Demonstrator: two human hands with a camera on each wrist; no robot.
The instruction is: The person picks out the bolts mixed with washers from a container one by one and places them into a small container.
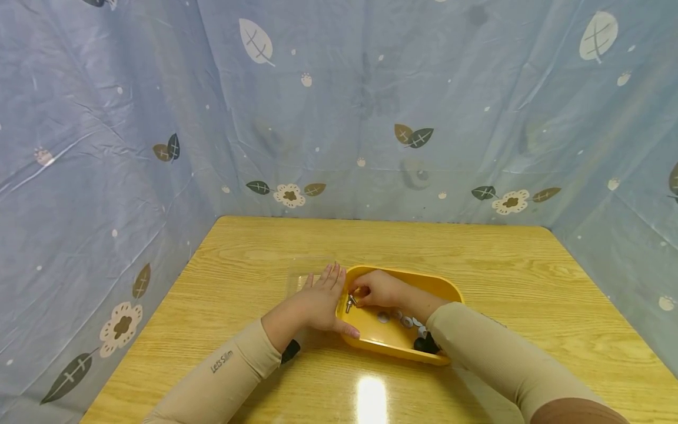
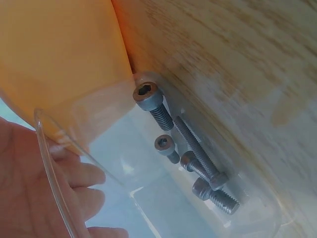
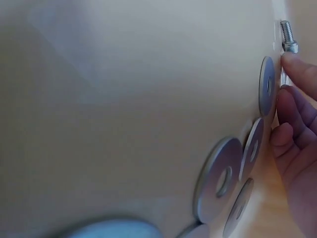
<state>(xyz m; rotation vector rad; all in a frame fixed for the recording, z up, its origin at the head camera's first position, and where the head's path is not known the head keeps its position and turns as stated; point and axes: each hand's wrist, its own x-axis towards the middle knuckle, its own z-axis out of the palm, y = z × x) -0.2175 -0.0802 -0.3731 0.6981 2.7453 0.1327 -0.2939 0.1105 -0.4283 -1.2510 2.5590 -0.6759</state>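
Observation:
Inside a yellow tray (image 1: 408,273), my right hand (image 1: 384,290) is down at the left end, where thumb and forefinger pinch a small metal bolt (image 3: 284,78), mostly covered by the fingers. Another socket-head bolt (image 3: 288,37) lies right by the fingertips. My left hand (image 1: 319,301) rests on the tray's left rim, its fingers straight and thumb spread along the near side. Beside it is a clear plastic box (image 2: 45,153), partly hidden under that hand in the head view. Several socket-head bolts (image 2: 148,96) lie in the box.
Grey flat washers (image 3: 218,178) lie in the tray, to the right of the bolts. Black pieces (image 1: 426,344) sit in its near right corner, partly behind the right sleeve. The wooden table (image 1: 254,253) is bordered by a patterned blue curtain (image 1: 339,88).

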